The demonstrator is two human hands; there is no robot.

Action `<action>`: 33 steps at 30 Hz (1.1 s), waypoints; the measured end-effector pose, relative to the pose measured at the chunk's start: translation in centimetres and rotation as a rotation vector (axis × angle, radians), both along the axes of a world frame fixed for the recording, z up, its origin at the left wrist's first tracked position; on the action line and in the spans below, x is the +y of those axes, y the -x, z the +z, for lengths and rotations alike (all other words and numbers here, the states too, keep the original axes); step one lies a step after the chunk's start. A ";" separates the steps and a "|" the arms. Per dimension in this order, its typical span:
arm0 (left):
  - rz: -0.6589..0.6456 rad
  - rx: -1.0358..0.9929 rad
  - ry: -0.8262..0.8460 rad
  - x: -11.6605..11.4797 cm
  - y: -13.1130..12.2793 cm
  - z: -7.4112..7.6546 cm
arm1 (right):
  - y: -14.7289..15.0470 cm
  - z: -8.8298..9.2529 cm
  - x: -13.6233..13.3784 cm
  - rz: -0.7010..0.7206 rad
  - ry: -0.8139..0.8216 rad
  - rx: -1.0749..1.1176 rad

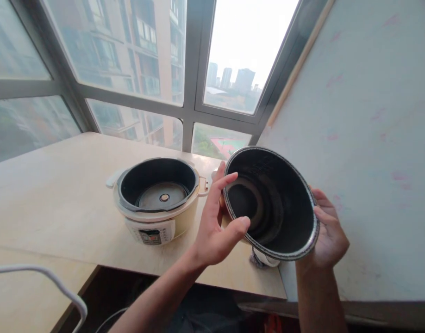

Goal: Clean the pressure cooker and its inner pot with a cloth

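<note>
Between my two hands is a dark inner pot (275, 203), raised over the table's right end and tilted so its black inside faces me. My left hand (217, 222) is at its left side, thumb and fingertips over the rim. My right hand (328, 229) grips the right side, the thumb at the rim and part of the fingers hidden behind the pot. Left of the pot, a cream electric cooker base (183, 222) stands upright on the table without a lid. Its dark cavity shows a round metal heating plate with a small centre button.
A pale wooden table (59, 194) runs along the windows. A whitish cloth-like item (266, 259) lies below the pot. At the lower left a white curved tube (53, 277) crosses the table edge. A pale panel (382, 162) rises at the right.
</note>
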State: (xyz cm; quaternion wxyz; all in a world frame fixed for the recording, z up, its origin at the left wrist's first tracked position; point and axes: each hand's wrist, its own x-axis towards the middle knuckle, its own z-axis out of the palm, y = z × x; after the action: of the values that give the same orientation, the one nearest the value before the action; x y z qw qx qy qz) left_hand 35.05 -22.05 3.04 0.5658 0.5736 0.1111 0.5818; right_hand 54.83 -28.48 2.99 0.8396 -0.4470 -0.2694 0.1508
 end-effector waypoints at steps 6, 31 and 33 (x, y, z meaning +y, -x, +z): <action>-0.053 -0.009 0.145 -1.4 -0.3 -5.9 | 0.3 -4.9 -1.8 -0.003 0.106 0.154; 0.106 0.212 0.285 -2.2 2.5 -16.2 | 0.4 -16.6 -1.2 0.066 0.239 0.199; 0.106 0.210 0.279 -2.1 2.5 -16.3 | 0.4 -16.5 -1.1 0.064 0.243 0.193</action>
State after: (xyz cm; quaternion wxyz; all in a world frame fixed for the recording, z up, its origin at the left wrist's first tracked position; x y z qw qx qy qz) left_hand 32.56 -24.18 -13.22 0.5937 0.5402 0.2793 0.5269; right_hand 54.42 -29.57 -13.47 0.7962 -0.5197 -0.1813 0.2513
